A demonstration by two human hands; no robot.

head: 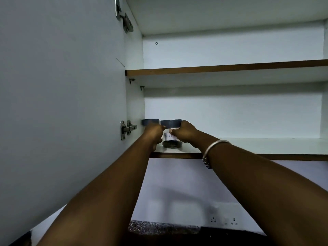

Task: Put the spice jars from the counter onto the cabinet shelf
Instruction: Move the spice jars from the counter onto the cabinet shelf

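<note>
Two clear spice jars with dark grey lids stand at the left end of the lower cabinet shelf [266, 146]. The right jar [171, 137] holds dark spice and carries a white handwritten label. My right hand [186, 133] grips its right side and my left hand [153, 134] closes on its left side. The left jar [150, 122] sits against the cabinet's side wall, and only its lid shows above my left hand.
The open cabinet door [62, 103] with its hinge [127, 129] stands at the left. An upper shelf [230, 67] runs above. Below are a lilac wall, a socket [224, 221] and a speckled counter edge [159, 228].
</note>
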